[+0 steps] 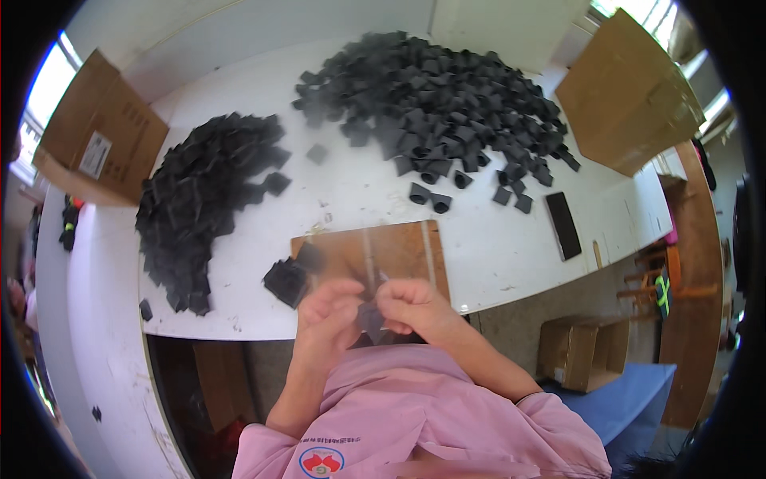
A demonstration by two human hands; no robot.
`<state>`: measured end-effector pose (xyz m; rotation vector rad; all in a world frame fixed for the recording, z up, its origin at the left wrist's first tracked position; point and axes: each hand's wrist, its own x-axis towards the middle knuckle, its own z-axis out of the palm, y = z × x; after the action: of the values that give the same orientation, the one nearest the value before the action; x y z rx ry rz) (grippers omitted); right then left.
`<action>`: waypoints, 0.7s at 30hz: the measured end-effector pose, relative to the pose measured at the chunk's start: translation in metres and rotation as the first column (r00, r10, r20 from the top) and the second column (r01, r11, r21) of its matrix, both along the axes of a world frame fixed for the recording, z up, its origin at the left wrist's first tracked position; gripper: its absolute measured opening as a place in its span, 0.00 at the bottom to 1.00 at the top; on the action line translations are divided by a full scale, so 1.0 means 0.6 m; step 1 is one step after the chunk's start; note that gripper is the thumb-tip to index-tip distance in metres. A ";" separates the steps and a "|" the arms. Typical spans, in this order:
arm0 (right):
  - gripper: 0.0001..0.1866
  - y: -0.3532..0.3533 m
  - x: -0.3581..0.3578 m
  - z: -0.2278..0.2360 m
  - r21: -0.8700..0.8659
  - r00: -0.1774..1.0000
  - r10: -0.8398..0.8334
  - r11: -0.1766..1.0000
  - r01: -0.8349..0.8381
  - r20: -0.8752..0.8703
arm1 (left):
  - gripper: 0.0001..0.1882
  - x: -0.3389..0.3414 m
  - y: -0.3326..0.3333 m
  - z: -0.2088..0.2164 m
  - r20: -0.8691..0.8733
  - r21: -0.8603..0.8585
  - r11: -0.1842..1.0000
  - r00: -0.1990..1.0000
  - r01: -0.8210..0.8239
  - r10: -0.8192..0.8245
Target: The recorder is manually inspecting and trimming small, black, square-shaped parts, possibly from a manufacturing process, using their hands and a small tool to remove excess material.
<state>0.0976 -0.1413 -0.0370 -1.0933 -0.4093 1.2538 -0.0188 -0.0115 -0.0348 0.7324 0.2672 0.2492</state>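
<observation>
The left hand [329, 311] and right hand [408, 303] are pinched on a small dark-grey fabric piece [370, 319] between them, at the white desk's [247, 267] near edge. A flat brown rectangular board [405, 249] lies just beyond, below heaped black tubular pieces [447, 112]

From my remote seat I am seeing a tall brown cardboard box [108, 132] standing at the left of the long white tabletop [511, 267], a white paper label [96, 155] showing on its side. A second large brown cardboard box [629, 97] is standing at the far right. Near the right front edge, a flat black rectangular phone-like slab [563, 226] is lying (its face is looking dark to me), with a thin brown stick [597, 254] resting just beside it. Below, an open tan cardboard carton [563, 351] is sitting on the floor, near a blue sheet [630, 399]. A bright window [51, 76] is glowing at upper left.
</observation>
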 end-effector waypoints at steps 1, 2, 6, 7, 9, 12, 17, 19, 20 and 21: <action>0.09 0.014 0.009 0.023 0.030 0.997 0.016 0.999 -0.018 0.076 | 0.14 0.001 0.004 0.019 0.027 0.005 1.000 0.999 -0.026 0.026; 0.08 0.030 0.020 0.048 0.019 0.987 0.028 0.999 -0.031 0.158 | 0.14 0.005 0.010 0.038 0.020 0.005 0.998 0.998 -0.064 0.063; 0.09 0.086 0.043 0.118 0.128 0.935 -0.030 0.992 -0.017 0.352 | 0.13 0.026 0.036 0.077 0.170 0.020 0.979 0.965 -0.205 0.199; 0.10 0.098 0.047 0.118 0.136 0.950 -0.004 0.990 -0.041 0.313 | 0.13 0.031 0.041 0.079 0.195 -0.049 0.976 0.956 -0.214 0.220; 0.11 0.105 0.053 0.096 0.140 0.962 0.016 0.989 -0.057 0.274 | 0.11 0.041 0.042 0.064 0.210 -0.124 0.964 0.943 -0.236 0.258; 0.13 0.098 0.057 0.047 0.169 0.991 0.099 0.979 -0.113 0.087 | 0.10 0.036 0.030 0.036 0.166 -0.082 0.979 0.966 -0.188 0.199; 0.12 0.107 0.066 0.069 0.177 0.966 0.111 0.972 -0.155 0.232 | 0.10 0.043 0.040 0.046 0.163 -0.230 0.958 0.964 -0.170 0.210; 0.13 0.106 0.059 0.060 0.205 0.951 0.094 0.966 -0.159 0.295 | 0.09 0.039 0.036 0.044 0.147 -0.145 0.973 0.968 -0.180 0.201; 0.12 0.106 0.058 0.044 0.219 0.969 0.099 0.964 -0.150 0.228 | 0.09 0.036 0.033 0.042 0.147 -0.144 0.973 0.969 -0.178 0.199; 0.11 0.107 0.057 0.036 0.233 0.982 0.104 0.962 -0.140 0.160 | 0.10 0.033 0.030 0.039 0.086 0.046 0.971 0.969 -0.234 0.230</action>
<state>0.1320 -0.0773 -0.0151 -0.9632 -0.7335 1.1978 0.0011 0.0063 -0.0113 0.7451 0.2705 0.5096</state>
